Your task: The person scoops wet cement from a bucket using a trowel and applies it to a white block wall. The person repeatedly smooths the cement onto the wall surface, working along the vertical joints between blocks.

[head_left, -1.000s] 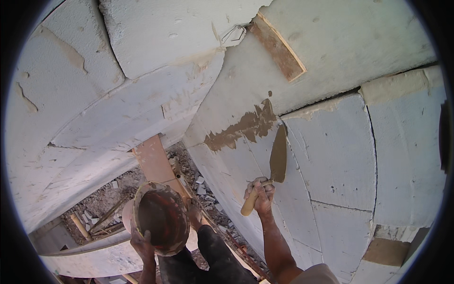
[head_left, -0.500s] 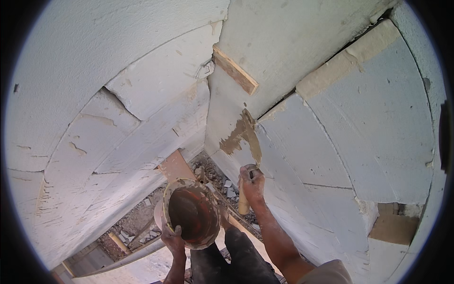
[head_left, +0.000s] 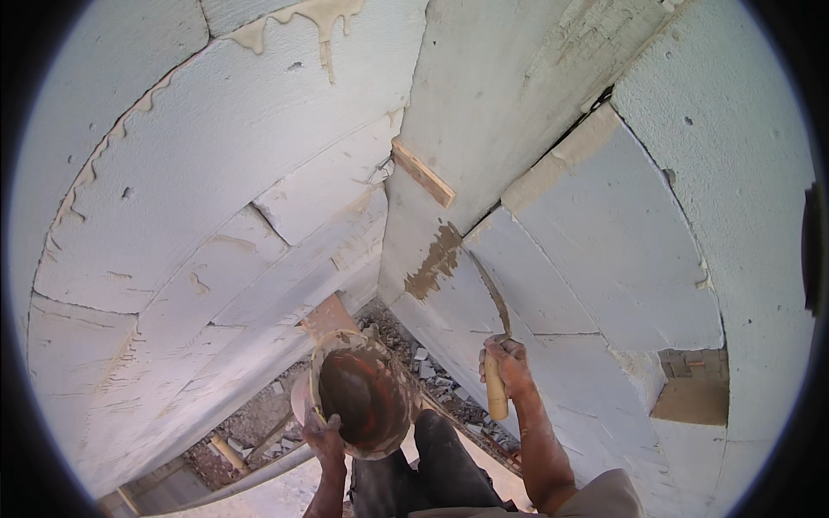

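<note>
In my left hand [head_left: 325, 436] is the rim of a round, mortar-smeared bucket [head_left: 399, 367], its mouth tilted up toward me. Wet dark mortar and reddish streaks show inside it. My right hand [head_left: 509, 361] is wrapped around the pale wooden handle of a trowel [head_left: 496, 298]. The trowel's narrow blade points up and away, close over the right-hand block wall; whether it touches cannot be told. Left of the blade, a ragged brown mortar patch [head_left: 436, 261] coats the wall below a small wooden board [head_left: 422, 173].
White block walls [head_left: 285, 129] meet in a corner ahead. A dark gap [head_left: 566, 138] runs beside the right wall's blocks. Rubble [head_left: 427, 367] lies far below, next to a brownish panel [head_left: 330, 318]. At the right is a recess [head_left: 691, 397] in the wall.
The trowel has moved right, off the mortar patch, which now looks thinner and more ragged. The bucket stays in my left hand. The view has shifted, showing more of the upper walls.
</note>
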The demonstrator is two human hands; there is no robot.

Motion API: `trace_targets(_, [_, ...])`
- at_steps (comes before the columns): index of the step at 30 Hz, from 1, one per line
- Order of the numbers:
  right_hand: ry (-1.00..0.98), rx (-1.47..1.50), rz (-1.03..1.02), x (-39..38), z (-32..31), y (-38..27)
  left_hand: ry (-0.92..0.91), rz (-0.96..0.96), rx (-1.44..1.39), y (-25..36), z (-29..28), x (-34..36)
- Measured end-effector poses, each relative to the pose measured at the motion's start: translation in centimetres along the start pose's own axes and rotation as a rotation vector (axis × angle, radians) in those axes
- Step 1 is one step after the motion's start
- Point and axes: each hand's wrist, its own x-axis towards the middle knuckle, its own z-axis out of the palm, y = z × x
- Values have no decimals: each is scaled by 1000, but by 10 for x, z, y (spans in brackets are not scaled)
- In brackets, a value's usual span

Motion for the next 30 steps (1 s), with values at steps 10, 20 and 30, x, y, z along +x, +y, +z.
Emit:
trace_targets(10, [-355,-1338,-49,-120,2,13,-289,196,195,114,-25,-37])
trace_targets(20, [-696,-1338,-321,-86,50,25,-412,585,230,154,-22,-64])
trace_targets(30, [-445,-1109,-415,-117,12,28,-224,163,-220,173,-31,-44])
